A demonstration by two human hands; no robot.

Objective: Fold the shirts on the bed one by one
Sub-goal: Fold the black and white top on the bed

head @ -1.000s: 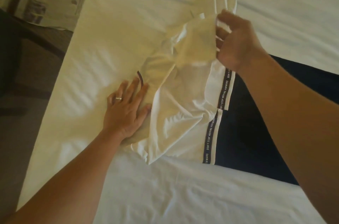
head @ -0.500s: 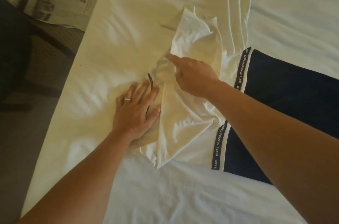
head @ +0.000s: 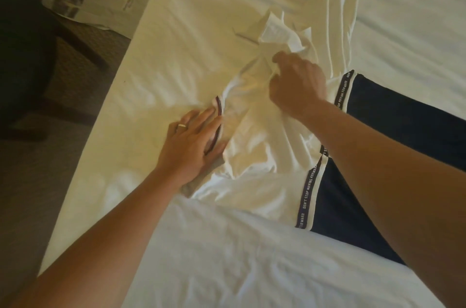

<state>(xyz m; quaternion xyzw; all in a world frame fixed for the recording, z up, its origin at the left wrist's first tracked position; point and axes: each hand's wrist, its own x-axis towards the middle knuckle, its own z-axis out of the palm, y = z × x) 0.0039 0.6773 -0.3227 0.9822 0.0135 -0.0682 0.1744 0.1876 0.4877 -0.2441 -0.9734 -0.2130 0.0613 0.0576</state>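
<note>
White-and-navy shirt [head: 264, 156] lies crumpled on bed [head: 176, 30], between both hands. Left hand [head: 189, 146] flat, fingers straight, pressing shirt's striped collar edge. Right hand [head: 297, 83] pinches bunched white fabric just beyond.

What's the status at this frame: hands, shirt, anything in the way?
Left hand flat, pressing the shirt at its striped collar. Right hand pinching a fold of the white fabric. Shirt bunched, not yet folded. Nothing in the way.
</note>
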